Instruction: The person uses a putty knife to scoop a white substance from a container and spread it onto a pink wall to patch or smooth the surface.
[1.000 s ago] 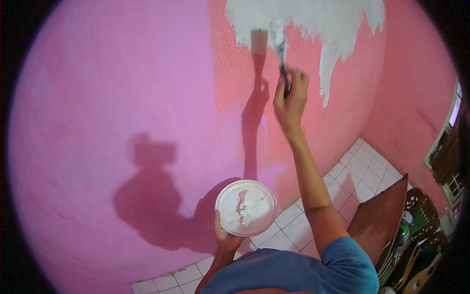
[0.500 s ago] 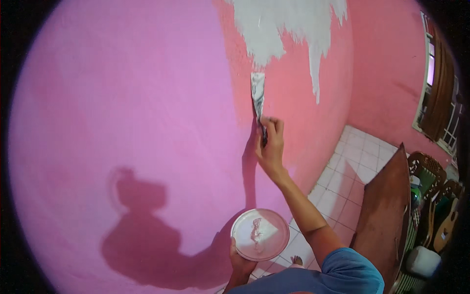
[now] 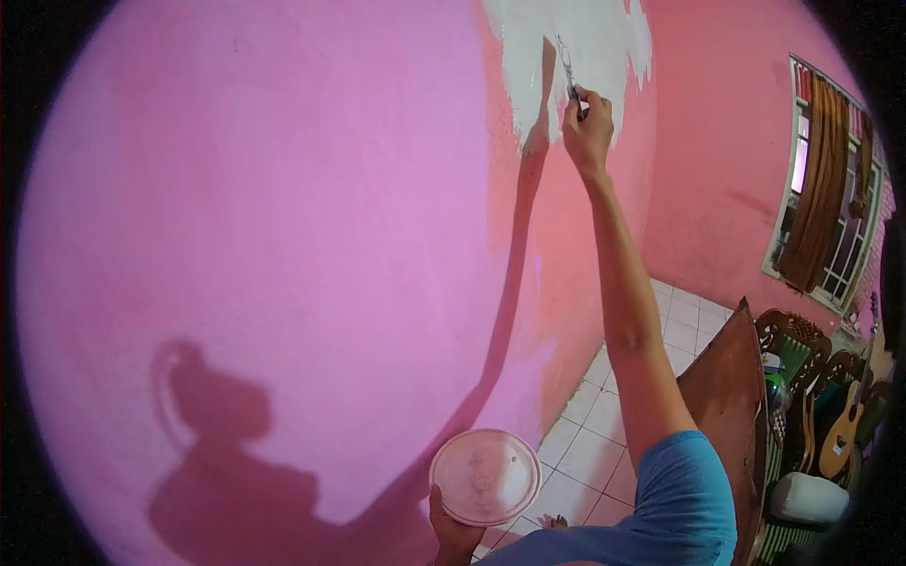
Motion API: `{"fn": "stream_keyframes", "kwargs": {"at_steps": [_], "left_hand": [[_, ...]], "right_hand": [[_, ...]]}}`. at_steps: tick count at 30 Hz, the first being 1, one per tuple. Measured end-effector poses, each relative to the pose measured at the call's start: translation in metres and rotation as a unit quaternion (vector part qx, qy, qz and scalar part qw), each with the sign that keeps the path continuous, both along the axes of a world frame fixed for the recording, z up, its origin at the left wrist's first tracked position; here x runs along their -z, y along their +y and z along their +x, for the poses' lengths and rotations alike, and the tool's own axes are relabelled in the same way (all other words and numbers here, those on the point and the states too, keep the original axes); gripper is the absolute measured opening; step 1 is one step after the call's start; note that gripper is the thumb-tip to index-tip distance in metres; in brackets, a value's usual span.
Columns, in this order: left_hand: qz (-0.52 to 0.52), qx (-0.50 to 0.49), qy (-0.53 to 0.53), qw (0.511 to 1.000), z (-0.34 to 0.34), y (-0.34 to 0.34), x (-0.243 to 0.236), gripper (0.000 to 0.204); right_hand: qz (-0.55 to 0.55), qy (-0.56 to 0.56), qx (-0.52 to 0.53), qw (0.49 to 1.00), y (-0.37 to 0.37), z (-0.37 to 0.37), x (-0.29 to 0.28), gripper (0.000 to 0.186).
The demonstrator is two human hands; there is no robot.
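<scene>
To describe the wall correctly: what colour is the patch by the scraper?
The patch is greyish white, best seen in the head view, at the top.

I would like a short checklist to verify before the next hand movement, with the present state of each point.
1. Right grip on the putty knife: ok, closed around it.
2. Left grip on the round lid: ok, holding its lower-left edge.
3. Heap of filler on the lid: not ok, only faint smears show.
4. Putty knife touching the wall: cannot tell from this angle.
5. White patch evenly edged: not ok, ragged below.
</scene>
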State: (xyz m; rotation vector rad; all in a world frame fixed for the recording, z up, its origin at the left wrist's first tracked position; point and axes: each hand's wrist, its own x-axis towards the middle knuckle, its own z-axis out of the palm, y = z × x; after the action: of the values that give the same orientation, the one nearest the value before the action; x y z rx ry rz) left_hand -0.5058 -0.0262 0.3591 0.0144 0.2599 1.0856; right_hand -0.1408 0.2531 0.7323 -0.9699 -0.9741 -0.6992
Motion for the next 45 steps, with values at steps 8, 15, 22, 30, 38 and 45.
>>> {"fn": "stream_keyframes", "kwargs": {"at_steps": [8, 15, 22, 30, 38, 45], "left_hand": [[0.004, 0.030, 0.039, 0.999, -0.005, 0.023, -0.001, 0.063], [0.027, 0.046, 0.061, 0.997, 0.028, 0.052, -0.025, 0.061], [0.087, 0.046, 0.157, 0.983, 0.034, 0.033, -0.051, 0.062], [0.072, 0.055, 0.043, 0.995, 0.054, 0.087, -0.035, 0.063], [0.462, -0.052, 0.456, 0.759, 0.039, 0.045, -0.100, 0.064], [0.294, 0.024, -0.004, 0.956, 0.015, -0.016, -0.071, 0.059]], "right_hand": [[-0.063, -0.021, -0.106, 0.992, 0.000, -0.093, 0.067, 0.020], [-0.076, -0.007, -0.201, 0.977, -0.056, -0.124, 0.151, 0.023], [-0.030, 0.017, -0.124, 0.992, -0.019, -0.056, 0.089, 0.023], [0.000, -0.064, -0.129, 0.990, 0.002, -0.080, 0.020, 0.021], [-0.049, -0.011, -0.249, 0.967, -0.100, -0.111, 0.045, 0.025], [-0.008, -0.025, -0.068, 0.997, -0.031, -0.037, -0.001, 0.024]]}}
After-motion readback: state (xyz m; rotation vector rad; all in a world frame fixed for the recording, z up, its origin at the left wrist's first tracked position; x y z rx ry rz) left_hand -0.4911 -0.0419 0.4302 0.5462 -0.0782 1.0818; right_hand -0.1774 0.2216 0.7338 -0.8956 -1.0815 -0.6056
